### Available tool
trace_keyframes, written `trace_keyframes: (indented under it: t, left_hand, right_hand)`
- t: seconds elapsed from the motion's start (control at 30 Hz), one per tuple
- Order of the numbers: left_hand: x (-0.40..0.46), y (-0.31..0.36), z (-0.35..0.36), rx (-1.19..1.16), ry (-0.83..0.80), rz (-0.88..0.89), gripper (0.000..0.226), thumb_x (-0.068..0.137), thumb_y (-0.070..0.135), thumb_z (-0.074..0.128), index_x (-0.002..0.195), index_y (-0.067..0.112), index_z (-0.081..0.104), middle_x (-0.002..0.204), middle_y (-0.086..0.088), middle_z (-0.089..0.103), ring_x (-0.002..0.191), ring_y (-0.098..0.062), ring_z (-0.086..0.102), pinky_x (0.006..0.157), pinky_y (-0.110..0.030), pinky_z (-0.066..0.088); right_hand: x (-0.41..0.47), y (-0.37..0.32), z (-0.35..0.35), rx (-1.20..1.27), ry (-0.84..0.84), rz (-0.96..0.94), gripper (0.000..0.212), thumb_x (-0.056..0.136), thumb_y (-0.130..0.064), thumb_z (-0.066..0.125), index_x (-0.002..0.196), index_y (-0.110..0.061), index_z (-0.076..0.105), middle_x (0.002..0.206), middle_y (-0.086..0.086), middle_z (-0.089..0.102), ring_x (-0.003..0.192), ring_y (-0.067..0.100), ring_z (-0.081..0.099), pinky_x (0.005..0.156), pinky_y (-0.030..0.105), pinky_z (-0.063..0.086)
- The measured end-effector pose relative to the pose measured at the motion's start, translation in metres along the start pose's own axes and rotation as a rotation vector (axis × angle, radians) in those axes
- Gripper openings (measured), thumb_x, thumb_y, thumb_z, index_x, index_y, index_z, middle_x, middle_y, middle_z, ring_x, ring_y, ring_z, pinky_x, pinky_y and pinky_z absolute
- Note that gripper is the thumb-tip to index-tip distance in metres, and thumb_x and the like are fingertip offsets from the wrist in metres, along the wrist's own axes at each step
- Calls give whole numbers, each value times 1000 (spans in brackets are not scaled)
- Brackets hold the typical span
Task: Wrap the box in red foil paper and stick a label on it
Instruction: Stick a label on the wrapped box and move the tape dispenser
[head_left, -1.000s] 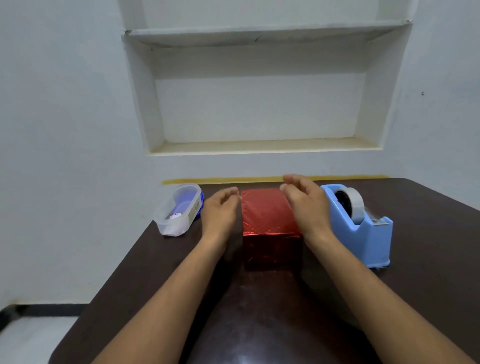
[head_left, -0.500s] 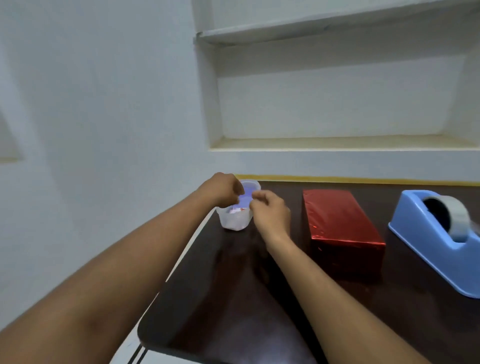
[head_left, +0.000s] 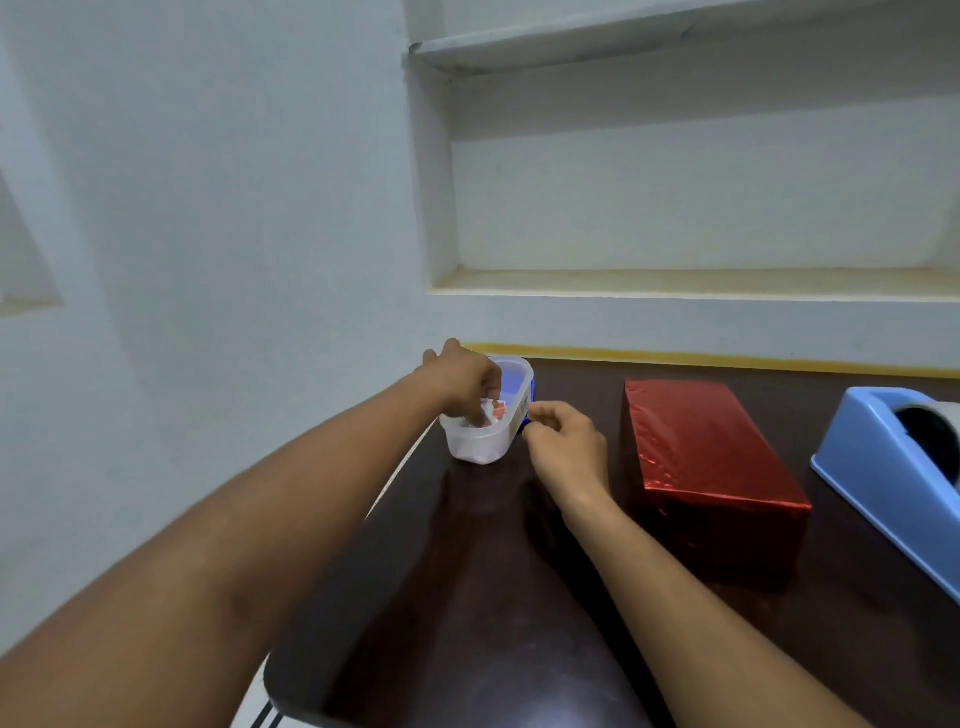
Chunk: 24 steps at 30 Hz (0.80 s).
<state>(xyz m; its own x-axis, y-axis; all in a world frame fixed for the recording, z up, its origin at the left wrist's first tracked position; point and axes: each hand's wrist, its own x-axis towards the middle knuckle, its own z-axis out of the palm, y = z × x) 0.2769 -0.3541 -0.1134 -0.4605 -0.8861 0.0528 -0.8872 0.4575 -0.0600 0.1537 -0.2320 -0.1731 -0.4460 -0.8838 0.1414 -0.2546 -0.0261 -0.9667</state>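
My left hand (head_left: 460, 382) dipped curled fingers into the clear plastic tub (head_left: 485, 434), apparently pinching a label; my right hand (head_left: 563, 447) gripped its side to steady it; the red foil-wrapped box (head_left: 706, 457) waited just beside

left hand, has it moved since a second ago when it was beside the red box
Yes. The left hand has left the red box and gone leftward to the plastic container, its fingers now dipped inside it.
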Motion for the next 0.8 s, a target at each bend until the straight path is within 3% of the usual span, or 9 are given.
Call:
trace_keyframes:
  t: [0.07,0.17,0.3,0.4,0.43,0.5,0.57,0.7,0.8]
  left_hand:
    - [-2,-1,-5,-68,109,5,18,89,40,77,102,30,70,107,9,70,116,-21,41,95,-41,35]
    - [-6,-6,-15,-118,231,18,14,95,33,73,109,32,73,107,9,72,115,-18,51,97,-42,34]
    - [-17,-9,-18,-167,239,40,15,97,26,68,108,34,76,110,8,74,110,-17,62,97,-40,45]
    - [-20,-10,-14,-280,285,58,12,95,27,73,98,36,80,110,8,74,105,-16,63,95,-41,52]
    - [-20,-11,-15,-330,330,79,13,95,24,74,96,35,81,108,8,72,103,-16,63,92,-35,54]
    - [-25,-10,-23,-439,436,118,15,95,15,74,95,27,82,103,5,64,95,-14,60,82,-10,45]
    - [-36,-2,-31,-624,544,134,18,94,7,74,94,23,82,100,3,55,88,-10,60,74,-4,41]
    - [-63,29,-16,-944,563,147,19,90,4,76,94,21,83,107,2,63,91,-5,69,85,-13,51]
    - [-74,49,4,-1236,526,105,25,93,3,72,102,25,81,105,6,78,101,-9,74,92,-28,57]
  right_hand:
    - [1,0,-1,1,21,-19,39,89,-9,56,123,-18,73,119,-2,74,114,14,66,100,25,49]
    - [3,-2,-3,10,57,-63,37,90,-8,59,124,-18,72,119,-2,74,108,10,66,89,16,44]
    - [3,-4,-4,38,69,-102,37,91,-9,62,127,-18,71,120,-5,74,98,3,62,70,0,39]
    - [0,-4,-4,58,64,-119,37,91,-10,63,126,-19,71,118,-5,75,99,4,65,85,14,45]
    - [0,-4,-4,68,70,-126,35,92,-11,63,125,-19,71,117,-5,75,100,5,66,87,17,45]
    - [1,-7,-7,135,86,-135,29,95,-15,64,122,-21,72,113,-7,75,104,6,68,91,20,48]
    - [2,-11,-8,214,99,-134,20,97,-29,64,114,-28,75,103,-14,75,102,8,70,96,29,54]
    - [5,-19,-7,377,19,-137,27,87,-57,58,98,-43,77,96,-14,78,102,14,73,98,50,57]
    - [4,-19,-10,404,25,-164,19,90,-45,63,98,-40,80,97,-13,79,100,10,73,98,47,57]
